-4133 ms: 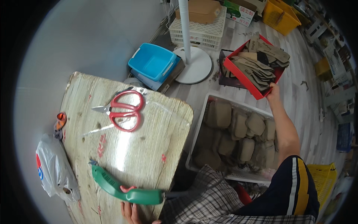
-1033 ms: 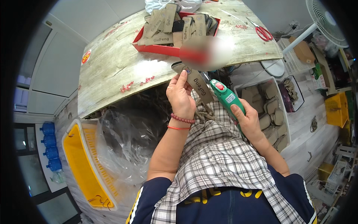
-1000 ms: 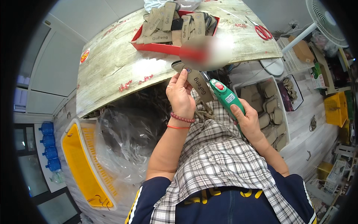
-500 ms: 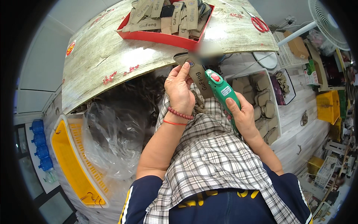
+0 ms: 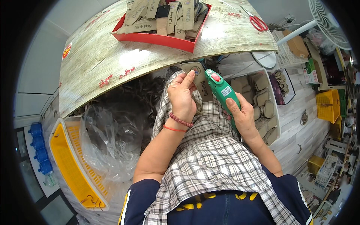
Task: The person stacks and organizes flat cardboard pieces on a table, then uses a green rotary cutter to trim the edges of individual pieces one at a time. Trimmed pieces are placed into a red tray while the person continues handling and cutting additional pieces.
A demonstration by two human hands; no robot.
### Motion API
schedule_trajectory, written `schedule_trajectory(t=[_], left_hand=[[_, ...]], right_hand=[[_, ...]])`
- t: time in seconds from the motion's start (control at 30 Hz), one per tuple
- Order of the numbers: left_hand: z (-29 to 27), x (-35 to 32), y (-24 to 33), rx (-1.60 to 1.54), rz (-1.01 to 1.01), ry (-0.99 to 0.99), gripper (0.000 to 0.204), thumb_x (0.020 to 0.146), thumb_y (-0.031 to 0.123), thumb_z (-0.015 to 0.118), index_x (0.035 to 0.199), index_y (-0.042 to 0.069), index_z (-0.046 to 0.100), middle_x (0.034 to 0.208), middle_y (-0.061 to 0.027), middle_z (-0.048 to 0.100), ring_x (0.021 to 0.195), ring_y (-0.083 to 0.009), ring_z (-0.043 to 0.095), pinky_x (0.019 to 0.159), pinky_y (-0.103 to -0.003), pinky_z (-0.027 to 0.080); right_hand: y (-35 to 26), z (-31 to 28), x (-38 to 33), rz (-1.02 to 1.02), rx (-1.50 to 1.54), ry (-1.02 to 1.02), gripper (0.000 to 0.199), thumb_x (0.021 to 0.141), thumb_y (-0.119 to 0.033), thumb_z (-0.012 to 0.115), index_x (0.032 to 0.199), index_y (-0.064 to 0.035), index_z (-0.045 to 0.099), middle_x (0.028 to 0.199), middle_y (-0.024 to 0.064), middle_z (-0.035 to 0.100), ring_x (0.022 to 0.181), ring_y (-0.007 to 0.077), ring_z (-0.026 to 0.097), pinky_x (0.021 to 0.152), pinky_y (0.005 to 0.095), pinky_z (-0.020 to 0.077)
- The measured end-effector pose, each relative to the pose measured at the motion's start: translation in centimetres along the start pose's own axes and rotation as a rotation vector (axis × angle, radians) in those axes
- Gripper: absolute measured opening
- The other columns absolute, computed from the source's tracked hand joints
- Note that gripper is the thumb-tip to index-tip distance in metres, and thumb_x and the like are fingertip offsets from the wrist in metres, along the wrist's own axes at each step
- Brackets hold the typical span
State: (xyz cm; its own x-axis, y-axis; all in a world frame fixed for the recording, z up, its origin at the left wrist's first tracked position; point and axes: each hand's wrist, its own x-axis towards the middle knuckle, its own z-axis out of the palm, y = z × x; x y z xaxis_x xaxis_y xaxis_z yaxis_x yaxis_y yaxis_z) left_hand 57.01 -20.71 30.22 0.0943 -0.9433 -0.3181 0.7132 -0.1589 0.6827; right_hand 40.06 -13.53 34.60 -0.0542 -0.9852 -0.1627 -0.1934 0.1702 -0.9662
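Between thumb and fingers, my left hand pinches a flat beige fabric piece with a rounded dark-edged end, a small emblem and dark lettering. My right hand is wrapped round a green handheld power tool with a red button and a white label. Its upper end lies against the right edge of the fabric piece, just off the table's front edge; the working tip is mostly hidden. Both are above my lap, which a plaid apron covers. On the table, a red box holds many similar beige pieces.
Red-handled scissors lie at the table's right. A white bin of beige pads stands on the floor to my right, a fan beyond. At my left are a yellow basket, a clear plastic bag and dark scraps.
The fabric piece and my left hand have shifted slightly down and right. A blurred patch near the tool's tip is gone. My view has tilted a little.
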Motion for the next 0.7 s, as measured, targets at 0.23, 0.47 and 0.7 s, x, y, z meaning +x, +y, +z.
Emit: schedule_trajectory(t=[0.23,0.47,0.7], left_hand=[[-0.2,-0.3,0.0,0.077,0.034,-0.023,0.009,0.089,0.008,0.066,0.095,0.001,0.067,0.085,-0.0046,0.07,0.069,-0.0076,0.063,0.061,-0.02,0.048],[0.2,0.4,1.7,0.179,0.267,-0.027,0.014,0.091,0.004,0.063,0.099,-0.005,0.068,0.086,-0.0042,0.069,0.073,-0.0061,0.061,0.066,-0.02,0.049],[0.6,0.6,2.9,0.424,0.402,-0.067,0.015,0.092,0.006,0.062,0.1,-0.005,0.068,0.083,-0.002,0.068,0.07,-0.0046,0.057,0.064,-0.02,0.047]], right_hand=[[-0.1,-0.3,0.2,0.0,0.005,-0.002,0.046,0.093,-0.04,0.062,0.115,-0.0003,0.061,0.071,-0.0007,0.054,0.057,0.0056,0.05,0.051,0.0218,0.0421],[0.3,-0.6,0.0,-0.033,-0.013,-0.031,0.044,0.093,-0.039,0.062,0.115,-0.0004,0.061,0.072,-0.0004,0.055,0.057,0.0055,0.05,0.051,0.0216,0.0424],[0.2,-0.5,0.0,-0.057,0.033,-0.048,0.045,0.093,-0.04,0.062,0.114,0.0,0.06,0.074,0.0,0.056,0.058,0.0054,0.05,0.051,0.0213,0.0433]])
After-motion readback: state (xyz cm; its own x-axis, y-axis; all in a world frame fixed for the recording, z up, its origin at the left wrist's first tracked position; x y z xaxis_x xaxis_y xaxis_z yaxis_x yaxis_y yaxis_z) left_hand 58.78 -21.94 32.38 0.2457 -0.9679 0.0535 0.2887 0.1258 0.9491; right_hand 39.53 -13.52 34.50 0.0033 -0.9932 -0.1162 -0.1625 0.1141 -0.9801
